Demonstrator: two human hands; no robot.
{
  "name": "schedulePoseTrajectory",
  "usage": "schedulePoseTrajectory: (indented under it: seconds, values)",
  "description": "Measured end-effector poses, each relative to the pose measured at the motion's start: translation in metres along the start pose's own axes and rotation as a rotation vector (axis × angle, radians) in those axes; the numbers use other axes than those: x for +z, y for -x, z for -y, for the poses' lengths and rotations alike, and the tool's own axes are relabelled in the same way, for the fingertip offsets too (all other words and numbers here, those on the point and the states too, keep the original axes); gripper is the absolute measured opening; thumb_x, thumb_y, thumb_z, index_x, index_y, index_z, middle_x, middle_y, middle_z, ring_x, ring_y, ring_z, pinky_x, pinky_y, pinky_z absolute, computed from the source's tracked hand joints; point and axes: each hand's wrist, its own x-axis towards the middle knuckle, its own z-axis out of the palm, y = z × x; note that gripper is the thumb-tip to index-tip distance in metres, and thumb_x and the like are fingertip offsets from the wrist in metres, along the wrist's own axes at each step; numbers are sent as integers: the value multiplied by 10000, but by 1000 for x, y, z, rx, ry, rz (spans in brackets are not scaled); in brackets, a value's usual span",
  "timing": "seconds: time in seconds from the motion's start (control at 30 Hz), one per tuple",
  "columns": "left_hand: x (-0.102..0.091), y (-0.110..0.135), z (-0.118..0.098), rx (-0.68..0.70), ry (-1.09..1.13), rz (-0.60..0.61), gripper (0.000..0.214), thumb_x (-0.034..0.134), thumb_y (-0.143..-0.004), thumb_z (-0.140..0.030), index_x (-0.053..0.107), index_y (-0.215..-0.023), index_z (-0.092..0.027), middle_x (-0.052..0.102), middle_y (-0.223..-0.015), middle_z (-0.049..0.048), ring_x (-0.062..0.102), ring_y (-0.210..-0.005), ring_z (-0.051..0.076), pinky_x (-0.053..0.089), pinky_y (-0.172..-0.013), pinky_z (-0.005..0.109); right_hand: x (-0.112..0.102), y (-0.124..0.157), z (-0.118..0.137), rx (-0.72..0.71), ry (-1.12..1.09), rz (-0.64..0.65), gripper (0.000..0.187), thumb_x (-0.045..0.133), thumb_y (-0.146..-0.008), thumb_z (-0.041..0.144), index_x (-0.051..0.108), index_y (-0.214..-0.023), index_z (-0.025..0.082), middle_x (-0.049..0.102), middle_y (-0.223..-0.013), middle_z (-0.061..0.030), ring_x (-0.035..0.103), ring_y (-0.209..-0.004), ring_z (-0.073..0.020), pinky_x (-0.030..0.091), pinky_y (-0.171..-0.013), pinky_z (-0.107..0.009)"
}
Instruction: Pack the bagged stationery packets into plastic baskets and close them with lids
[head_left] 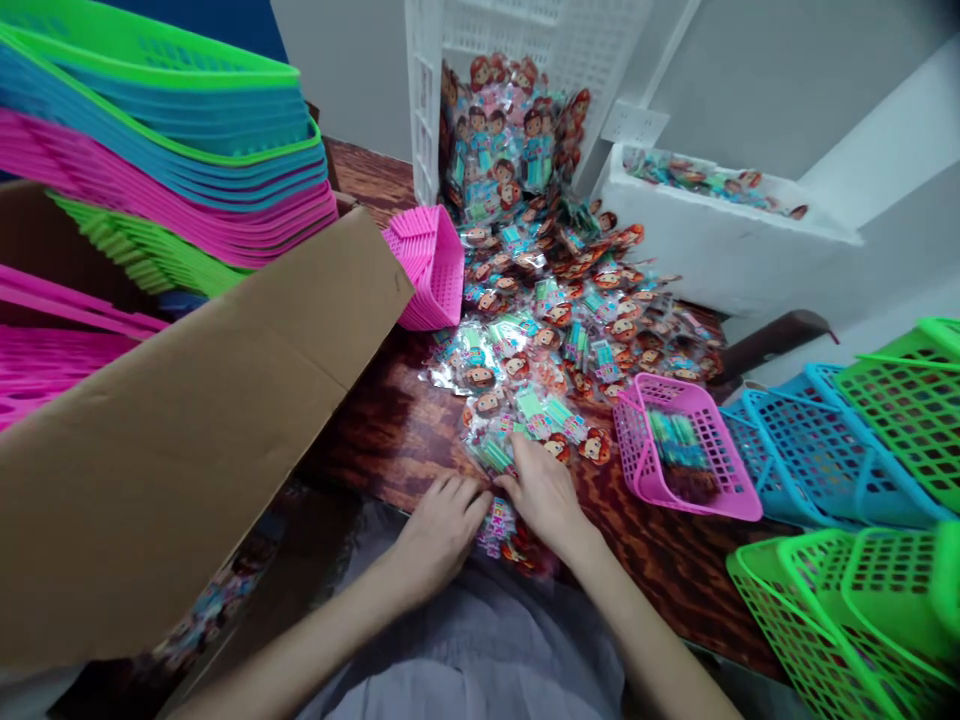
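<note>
Small clear plastic packets with green sticks and cartoon-figure cards lie in a large heap [555, 340] on the dark wood-grain table [390, 420]. At the near table edge, my left hand [442, 530] is closed, its thumb against a few packets [499, 528] that hang over the edge toward my lap. My right hand [546, 495] is just to the right, fingers and thumb pinching at a packet [491, 452] at the front of the heap. The undersides of both hands are hidden. Right of the heap, a pink basket [694, 440] holds several packets.
A cardboard box [225, 400] with stacked green, blue and pink baskets [172, 150] fills the left. Pink nested baskets [431, 268] stand beside it. A white crate [425, 130] rises behind the heap, near a white foam box [720, 240]. Blue [810, 440] and green baskets [840, 590] line the right.
</note>
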Motion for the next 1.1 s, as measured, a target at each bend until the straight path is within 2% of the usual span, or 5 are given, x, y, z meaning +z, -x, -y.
schedulePoseTrajectory:
  seconds: [0.27,0.7,0.87,1.03,1.1]
  values:
    - [12,6,4,30,32,-124,356,477,-871,-99,542,-1218,-147,607,-1176,92,526,-1119,245,266,-1164,485,-11,24,-12,-120,-117,198,292,505,-917,96,597,-1165,220,653,-1072,-61,596,-1051,-213,424,-900,-298]
    - [9,12,0,-2,-56,-272,595,457,-840,-59,438,-1422,-181,454,-1433,140,364,-1369,315,208,-1181,556,-2,31,-7,-159,-58,115,217,482,-922,63,656,-969,184,680,-964,-59,576,-923,-200,408,-816,-287]
    - [-4,-6,1,77,-101,-49,627,453,-844,-68,368,-1462,-135,609,-1194,93,542,-1116,257,55,-1204,590,-13,19,-24,-172,-276,264,227,508,-974,248,676,-830,198,686,-855,-13,600,-821,-172,420,-749,-266]
    - [-9,-18,-2,47,-83,86,431,523,-804,-131,548,-1234,-134,587,-1151,106,522,-1083,273,198,-1185,525,-9,-16,-28,27,-52,-25,158,583,-930,254,653,-1046,171,665,-1060,-89,563,-1035,-244,409,-869,-327]
    - [-6,-15,-4,29,-51,104,451,530,-795,-140,534,-1246,-122,560,-1223,133,490,-1143,287,275,-1147,492,-3,-27,-19,26,80,-17,294,656,-857,186,613,-1144,139,629,-1159,-144,519,-1119,-280,391,-913,-354]
